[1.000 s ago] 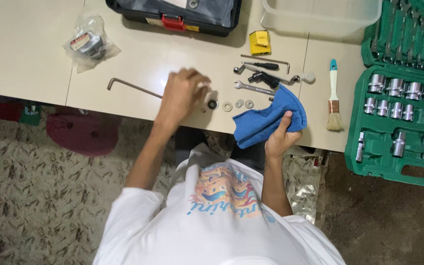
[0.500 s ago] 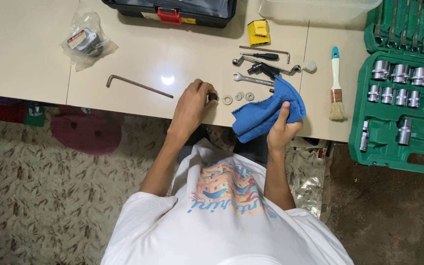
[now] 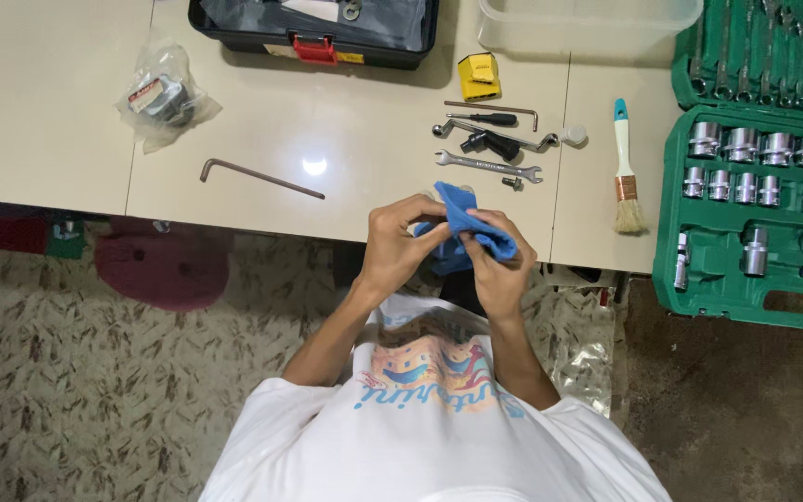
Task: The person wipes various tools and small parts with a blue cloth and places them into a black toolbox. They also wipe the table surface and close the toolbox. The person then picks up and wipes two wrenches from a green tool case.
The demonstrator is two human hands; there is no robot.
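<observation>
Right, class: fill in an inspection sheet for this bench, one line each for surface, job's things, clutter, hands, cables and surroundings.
Surface: cream table, seams between panels.
Job's things: blue cloth bunched between both hands; anything wrapped inside is hidden.
Clutter: hex key, bagged part, black toolbox, yellow block, spanner, screwdriver, paintbrush, clear tub, green socket set.
Hands: left hand and right hand both grip the cloth.
Cables: nothing seen.
Surroundings: patterned carpet, red cushion.
</observation>
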